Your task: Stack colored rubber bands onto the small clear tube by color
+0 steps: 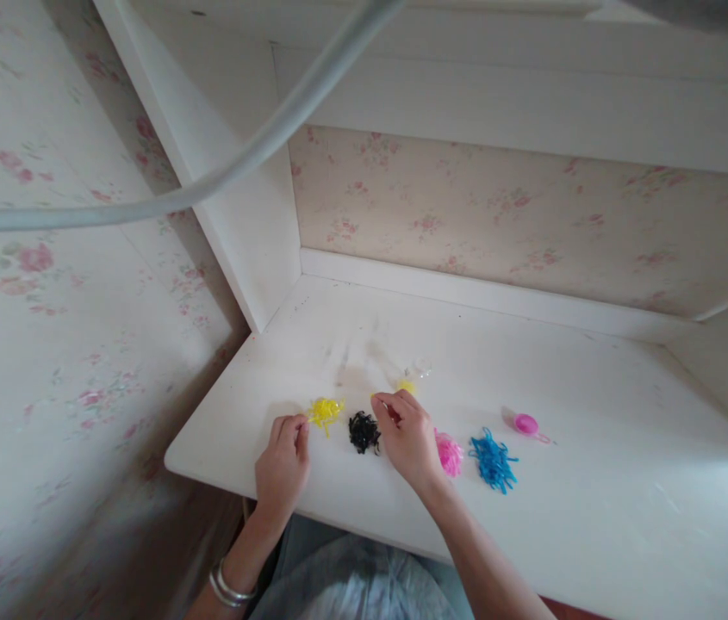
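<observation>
My left hand point(283, 461) is closed in a pinch at the left edge of a pile of yellow rubber bands point(325, 413); what its fingertips hold, if anything, is too small to make out. My right hand point(407, 437) is also pinched, raised over the right side of a pile of black bands point(362, 432). A speck of yellow shows at its fingertips. Partly hidden by that hand and wrist is a pink pile point(449, 454). A blue pile point(493, 461) lies farther right. Behind my right hand sits a yellow thing point(406, 387), mostly covered.
A small pink round cup with a looped handle point(526, 424) rests right of the blue pile. Clear, shiny bits point(419, 372) lie behind my right hand. The white desk point(596, 517) has a side panel at left and a shelf above. A pale cable point(240, 164) crosses the upper view.
</observation>
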The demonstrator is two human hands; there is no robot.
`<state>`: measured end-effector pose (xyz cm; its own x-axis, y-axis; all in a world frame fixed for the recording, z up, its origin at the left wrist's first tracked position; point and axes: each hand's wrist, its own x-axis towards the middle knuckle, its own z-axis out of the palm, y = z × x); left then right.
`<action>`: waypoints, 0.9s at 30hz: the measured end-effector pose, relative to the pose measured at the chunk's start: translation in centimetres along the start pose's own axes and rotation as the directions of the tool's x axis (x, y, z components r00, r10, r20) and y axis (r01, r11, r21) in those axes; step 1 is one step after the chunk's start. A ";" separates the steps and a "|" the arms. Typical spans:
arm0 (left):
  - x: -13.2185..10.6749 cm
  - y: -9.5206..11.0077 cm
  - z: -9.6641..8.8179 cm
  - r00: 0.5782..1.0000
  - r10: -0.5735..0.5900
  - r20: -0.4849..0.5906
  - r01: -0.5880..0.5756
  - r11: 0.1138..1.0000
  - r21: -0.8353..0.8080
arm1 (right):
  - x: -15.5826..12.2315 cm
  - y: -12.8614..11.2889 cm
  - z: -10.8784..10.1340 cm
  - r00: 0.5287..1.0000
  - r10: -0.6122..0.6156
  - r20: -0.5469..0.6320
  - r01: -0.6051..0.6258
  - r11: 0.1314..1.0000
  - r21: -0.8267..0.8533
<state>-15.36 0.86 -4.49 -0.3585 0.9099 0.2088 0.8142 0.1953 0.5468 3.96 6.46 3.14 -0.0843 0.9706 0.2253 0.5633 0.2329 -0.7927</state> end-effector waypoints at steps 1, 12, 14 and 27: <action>0.0 0.0 0.0 1.000 0.004 -0.004 -0.004 1.000 0.000 | 0.2 0.1 -0.6 0.999 0.012 -0.037 -0.011 1.000 0.026; 0.2 -0.3 0.3 0.998 0.035 -0.049 -0.033 0.999 0.036 | 4.0 2.7 -5.6 0.935 0.122 -0.333 -0.097 0.991 0.090; 0.1 -0.3 0.2 0.998 0.022 -0.052 -0.021 0.999 0.028 | 4.4 3.1 -5.6 0.937 0.121 -0.327 -0.097 0.991 0.089; 0.1 0.3 -0.2 0.999 -0.052 0.003 0.052 0.998 0.024 | 5.1 4.6 -5.6 0.947 0.120 -0.299 -0.104 0.992 0.069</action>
<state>-15.26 0.95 -4.15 -0.3991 0.8995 0.1779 0.8051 0.2509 0.5375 10.73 12.14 3.84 0.2339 0.9287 0.2876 0.5113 0.1341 -0.8489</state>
